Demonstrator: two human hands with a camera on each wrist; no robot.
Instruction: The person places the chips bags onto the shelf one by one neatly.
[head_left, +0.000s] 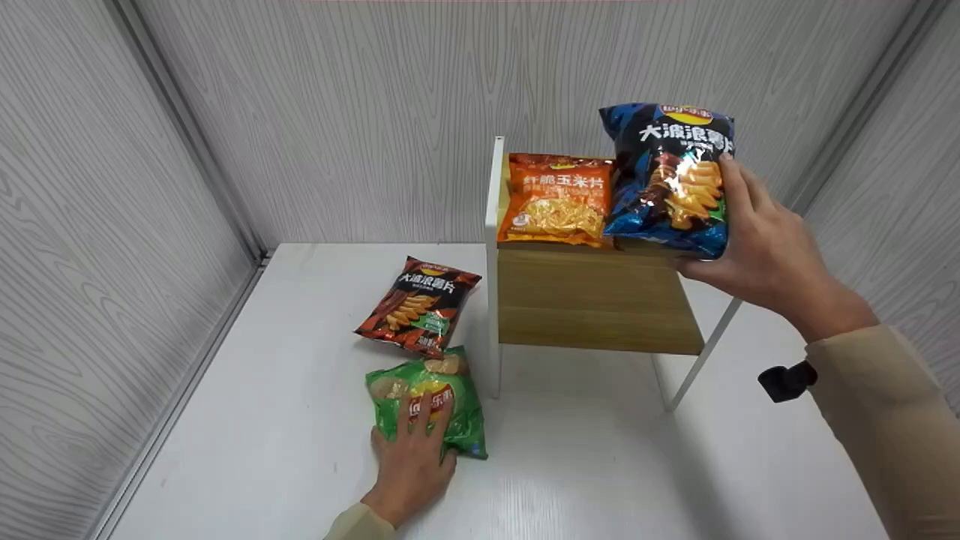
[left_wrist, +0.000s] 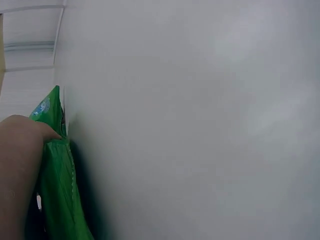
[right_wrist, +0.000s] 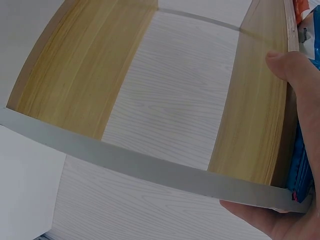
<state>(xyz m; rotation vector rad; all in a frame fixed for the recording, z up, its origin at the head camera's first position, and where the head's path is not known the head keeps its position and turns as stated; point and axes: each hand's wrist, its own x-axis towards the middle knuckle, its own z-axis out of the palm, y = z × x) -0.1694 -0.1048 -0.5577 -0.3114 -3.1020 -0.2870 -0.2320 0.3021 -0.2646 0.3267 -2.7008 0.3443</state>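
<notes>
On the table (head_left: 262,420), backed by a wall panel (head_left: 360,127), a shelf unit (head_left: 592,300) was flanked on its left by a wavy-chip bag (head_left: 420,304), with a potato-chip bag (head_left: 429,377) laid before it, under the left hand (head_left: 412,461). A corn-chip bag (head_left: 559,199) was placed on the unit's upper level; right of it, a 2nd wavy-chip bag (head_left: 667,176) was held.

Four snack bags are in view: one orange bag (head_left: 559,199), one blue bag (head_left: 671,180), one black-and-red bag (head_left: 420,304) and one green bag (head_left: 431,382). There are two hands, a left hand (head_left: 412,457) and a right hand (head_left: 765,251), and two tan sleeves (head_left: 885,405) (one per arm). One small black object (head_left: 786,381) shows beside the right sleeve. There is one shelf rack (head_left: 491,300) with two wooden boards (right_wrist: 85,70) (counted in the right wrist view), one white table (head_left: 262,420) and three grey walls (head_left: 322,112).
</notes>
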